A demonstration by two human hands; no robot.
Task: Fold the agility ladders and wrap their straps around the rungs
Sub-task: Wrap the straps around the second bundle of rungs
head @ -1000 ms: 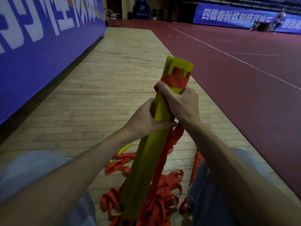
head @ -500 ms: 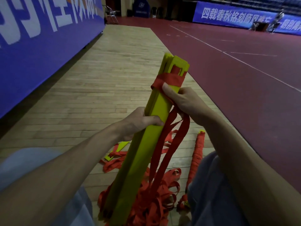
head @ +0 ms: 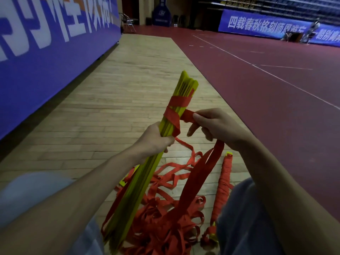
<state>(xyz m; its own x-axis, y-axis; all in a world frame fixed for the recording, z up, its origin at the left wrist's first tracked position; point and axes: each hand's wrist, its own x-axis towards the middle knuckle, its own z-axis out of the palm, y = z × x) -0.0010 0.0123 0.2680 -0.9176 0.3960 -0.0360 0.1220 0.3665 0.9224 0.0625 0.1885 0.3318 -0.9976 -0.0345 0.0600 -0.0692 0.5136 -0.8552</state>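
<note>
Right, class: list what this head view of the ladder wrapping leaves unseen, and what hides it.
Head view, rung bundle, back face where the red strap passes: hidden by the bundle itself.
Head view, wrapped ladder, lower part: partly behind the right leg.
Head view, strap's free end: lost in the tangled pile.

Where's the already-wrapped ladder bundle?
Head view, lower right: the red-strap-wrapped yellow rung bundle lies on the wooden floor between the loose red strap pile and the right leg.

Pale wooden floor (head: 128, 85), a strip between the blue banner (head: 46, 61) on its left edge and the dark red court surface (head: 257, 107). Loose red straps (head: 165, 218) lie heaped near the right edge, a wrapped ladder (head: 222, 188) just beside them.
</note>
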